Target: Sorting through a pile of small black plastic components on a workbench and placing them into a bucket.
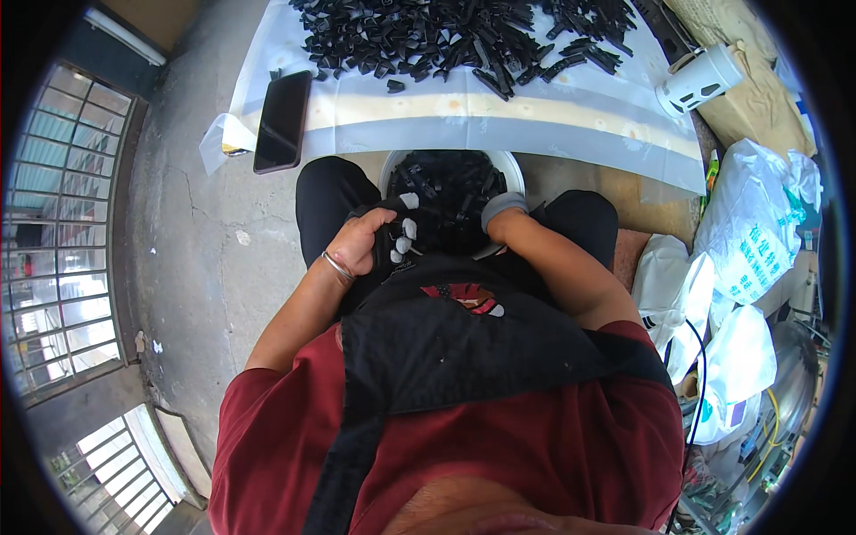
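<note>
Between my knees stands a white bucket [387,169] filled with small black plastic pieces [450,183]. My left hand [388,234], in a black glove with pale fingertips, is at the bucket's left near rim. Its fingers are curled in; whatever lies inside them is too dark to make out. Over the right side of the bucket reaches my right hand [505,210], with a grey glove cuff at the wrist. Its fingers merge with the black pieces and cannot be told apart from them.
Ahead, a table [383,116] with a pale cover bears a heap of black plastic pieces [419,40]. A dark phone [283,120] lies at its left edge, a white perforated holder [700,80] at its right. White bags [753,223] and a black cable [703,374] crowd the right side.
</note>
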{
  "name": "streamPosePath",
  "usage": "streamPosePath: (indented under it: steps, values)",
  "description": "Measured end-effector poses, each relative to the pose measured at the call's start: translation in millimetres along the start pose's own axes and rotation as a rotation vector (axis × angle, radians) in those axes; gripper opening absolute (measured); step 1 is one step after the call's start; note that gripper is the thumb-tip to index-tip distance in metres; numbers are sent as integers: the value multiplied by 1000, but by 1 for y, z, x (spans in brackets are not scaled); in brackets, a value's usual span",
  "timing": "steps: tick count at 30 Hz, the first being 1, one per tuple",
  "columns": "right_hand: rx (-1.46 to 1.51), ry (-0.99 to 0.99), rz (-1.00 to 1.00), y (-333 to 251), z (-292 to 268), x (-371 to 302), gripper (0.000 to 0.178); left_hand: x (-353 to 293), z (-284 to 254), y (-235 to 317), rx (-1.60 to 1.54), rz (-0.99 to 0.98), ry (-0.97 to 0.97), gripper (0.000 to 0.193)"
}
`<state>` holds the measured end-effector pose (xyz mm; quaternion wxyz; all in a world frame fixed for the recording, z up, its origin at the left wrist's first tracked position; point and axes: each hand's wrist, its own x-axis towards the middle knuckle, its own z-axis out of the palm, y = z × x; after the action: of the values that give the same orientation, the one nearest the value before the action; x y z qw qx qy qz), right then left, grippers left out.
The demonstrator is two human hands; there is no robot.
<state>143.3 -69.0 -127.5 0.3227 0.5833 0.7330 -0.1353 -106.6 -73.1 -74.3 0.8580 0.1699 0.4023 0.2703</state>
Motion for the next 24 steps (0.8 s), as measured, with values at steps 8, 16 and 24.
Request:
streamPosePath:
  steps: [8, 16, 24]
  values:
    - [288, 155, -109, 3, -49, -57, 19, 5, 6, -2, 203, 53, 100, 30]
    - [694, 989, -533, 4, -66, -91, 25, 21, 40, -9, 275, -58, 68, 28]
    - [743, 1049, -486, -4, -64, -81, 25, 26, 38, -4, 1628, 918, -194, 38]
